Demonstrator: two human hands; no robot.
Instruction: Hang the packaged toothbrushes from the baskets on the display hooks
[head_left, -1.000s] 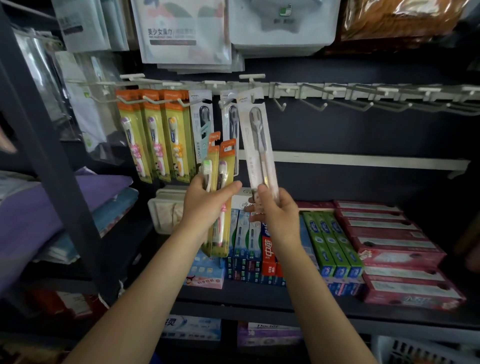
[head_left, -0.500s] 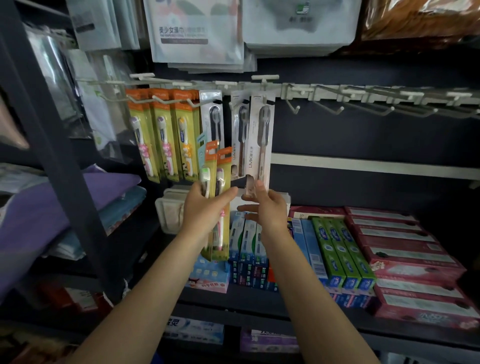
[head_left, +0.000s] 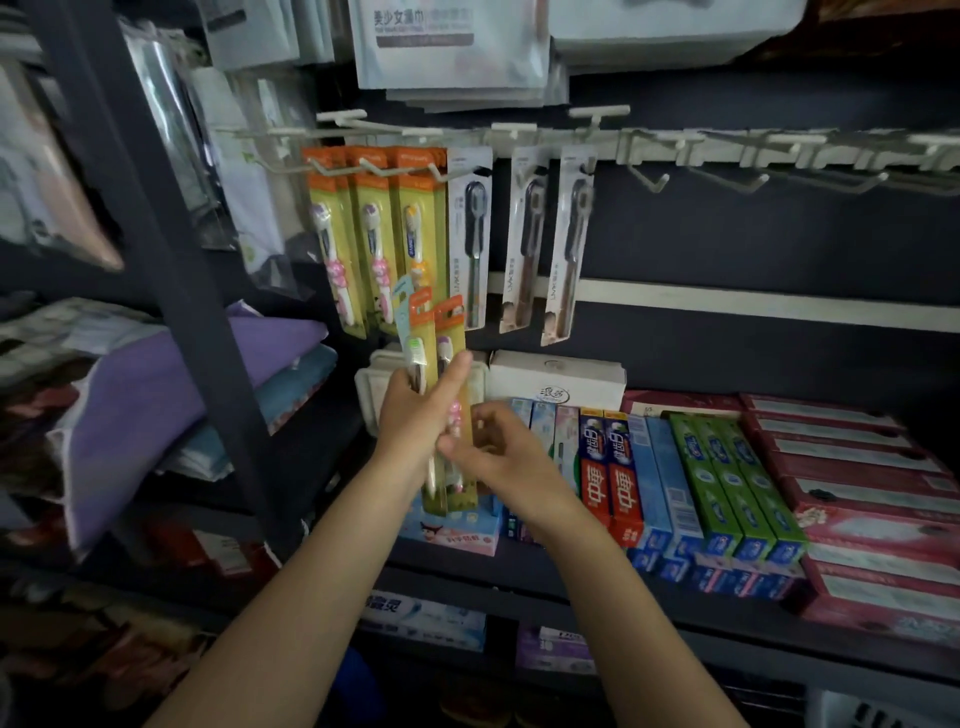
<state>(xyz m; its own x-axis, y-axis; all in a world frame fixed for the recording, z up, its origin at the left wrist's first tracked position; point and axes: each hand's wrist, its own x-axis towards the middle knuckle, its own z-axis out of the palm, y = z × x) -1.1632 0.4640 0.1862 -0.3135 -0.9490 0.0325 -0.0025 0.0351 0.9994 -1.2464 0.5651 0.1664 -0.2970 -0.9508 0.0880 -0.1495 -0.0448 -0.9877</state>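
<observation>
Three white packs (head_left: 563, 244) now hang on the hook rail (head_left: 675, 145); my right hand (head_left: 498, 457) has let go, dropped, and pinches the orange packs (head_left: 452, 415) my left hand (head_left: 415, 415) grips below, for hanging next.

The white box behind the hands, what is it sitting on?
The white box seems to rest on the shelf behind the toothpaste boxes. They cover its bottom edge, so what lies underneath is hidden.
</observation>
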